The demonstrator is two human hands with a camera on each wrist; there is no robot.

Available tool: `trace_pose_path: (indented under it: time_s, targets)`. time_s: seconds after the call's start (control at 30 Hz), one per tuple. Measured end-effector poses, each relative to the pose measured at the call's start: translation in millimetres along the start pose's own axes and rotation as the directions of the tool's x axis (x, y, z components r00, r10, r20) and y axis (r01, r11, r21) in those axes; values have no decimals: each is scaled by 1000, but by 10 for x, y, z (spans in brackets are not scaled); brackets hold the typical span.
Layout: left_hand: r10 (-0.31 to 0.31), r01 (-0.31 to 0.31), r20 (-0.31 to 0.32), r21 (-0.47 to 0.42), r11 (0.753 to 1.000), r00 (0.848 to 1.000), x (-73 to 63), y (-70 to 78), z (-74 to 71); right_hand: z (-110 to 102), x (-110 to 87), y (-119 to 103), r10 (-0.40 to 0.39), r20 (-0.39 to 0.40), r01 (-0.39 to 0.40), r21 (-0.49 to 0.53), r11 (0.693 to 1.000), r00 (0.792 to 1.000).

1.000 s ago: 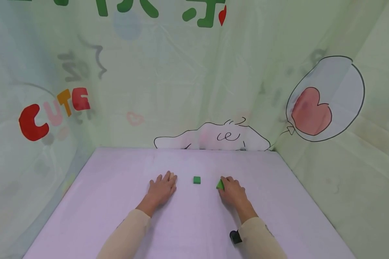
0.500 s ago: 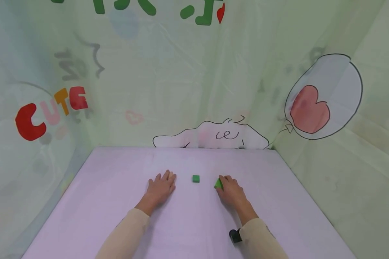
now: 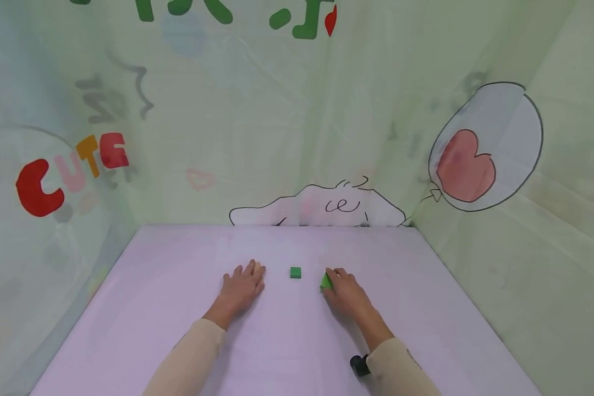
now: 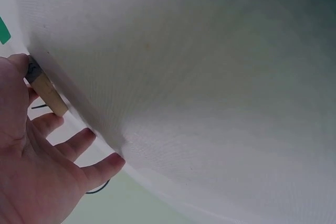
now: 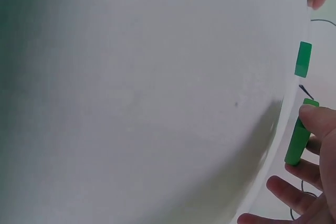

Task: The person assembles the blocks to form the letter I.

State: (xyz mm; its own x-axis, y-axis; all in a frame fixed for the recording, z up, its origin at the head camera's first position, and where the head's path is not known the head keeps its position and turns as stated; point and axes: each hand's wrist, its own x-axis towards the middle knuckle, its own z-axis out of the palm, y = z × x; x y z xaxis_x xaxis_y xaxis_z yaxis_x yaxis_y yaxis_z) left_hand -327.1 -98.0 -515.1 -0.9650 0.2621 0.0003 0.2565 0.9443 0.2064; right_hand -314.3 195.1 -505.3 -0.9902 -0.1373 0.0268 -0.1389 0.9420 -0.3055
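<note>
My right hand [image 3: 347,294] pinches a bright green triangular block [image 3: 325,282] between thumb and fingers, low over the table. In the right wrist view the thumb presses one end of this green block [image 5: 299,137], and the other fingers spread out below. A small green square block [image 3: 295,273] lies between the hands, touched by neither. On the left, my left hand [image 3: 240,289] grips a small wooden block [image 3: 257,267], mostly covered by the fingers in the head view. The left wrist view shows the wooden block [image 4: 50,94] with a grey end under the thumb.
A pale lilac cloth covers the table [image 3: 287,341]. Printed curtains [image 3: 267,126] stand along its back and both sides. A black round device [image 3: 359,365] is strapped at the right wrist beside the sleeve.
My right hand has slid a little left with the green triangular block, narrowing the gap to the green square block. The left hand keeps its place, while the head view has shifted slightly.
</note>
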Motion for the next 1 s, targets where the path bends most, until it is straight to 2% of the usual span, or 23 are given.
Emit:
trace_pose_path:
  time_s: [0.63, 1.0]
  targets:
    - [7, -7, -10, 6, 1000, 1000, 0, 1, 24, -63, -207, -270, -100, 5, 100, -54, 994, 995]
    - [13, -13, -12, 15, 1000, 1000, -25, 23, 8, -21, -360, -335, -207, -7, 205, -109, 973, 978]
